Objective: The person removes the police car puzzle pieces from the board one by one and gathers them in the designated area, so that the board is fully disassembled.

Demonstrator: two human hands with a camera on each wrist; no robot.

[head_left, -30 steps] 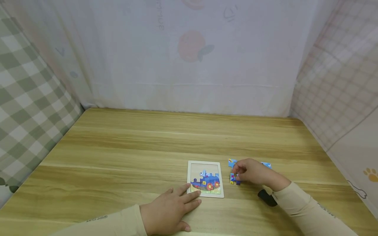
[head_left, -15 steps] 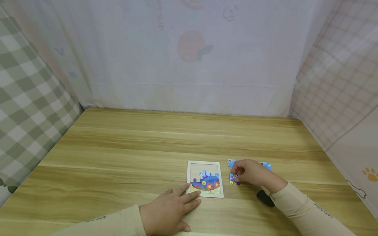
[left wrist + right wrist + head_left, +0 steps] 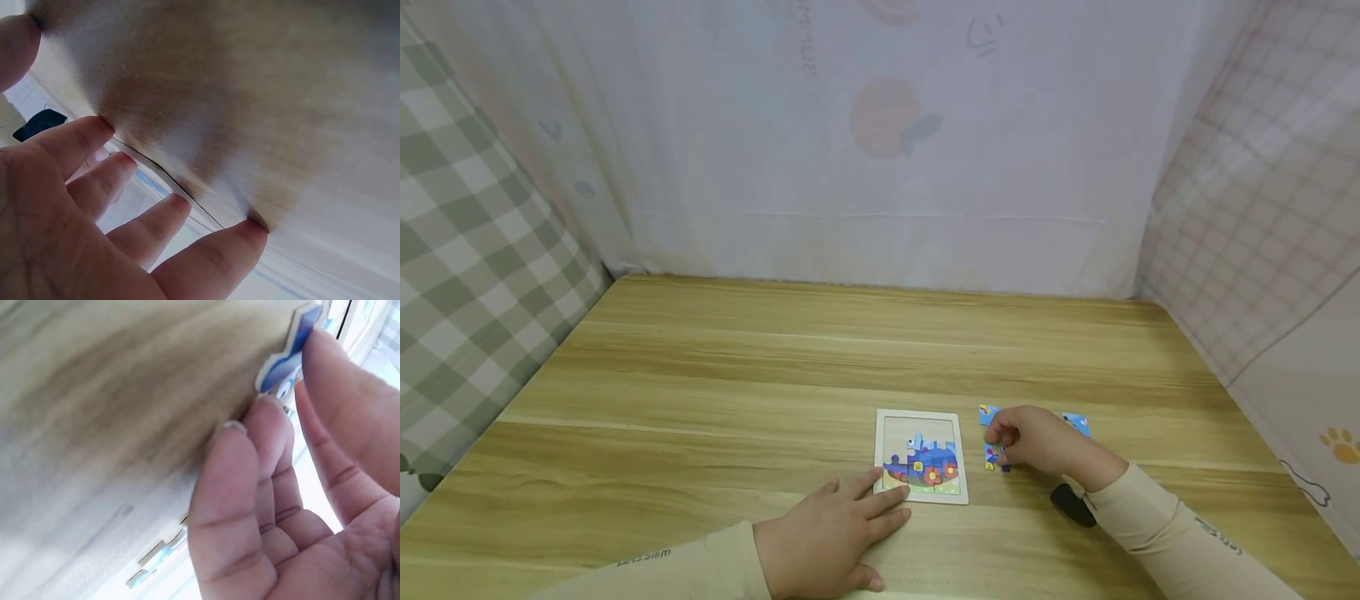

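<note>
My left hand [image 3: 835,533] lies flat with its fingers spread, the fingertips resting on the lower left corner of a pale puzzle frame [image 3: 917,413]. Joined jigsaw pieces [image 3: 934,457] in the frame's lower part show a blue vehicle with red wheels; bare backing shows above them. Right of the frame, my right hand [image 3: 1045,446] pinches a blue jigsaw piece [image 3: 282,369] low over the table, thumb at its edge and fingers curled. In the head view, the fingers partly cover blue and yellow pieces [image 3: 990,455] there.
A loose blue piece [image 3: 987,412] lies just beyond my right fingertips, and another blue piece [image 3: 1078,422] lies behind that hand. A black device [image 3: 1073,506] sits under the right wrist. White cloth [image 3: 880,242] hangs along the table's far edge.
The right forearm has shifted slightly left, with the fingers staying at the same pieces. The left hand and the frame have kept their places.
</note>
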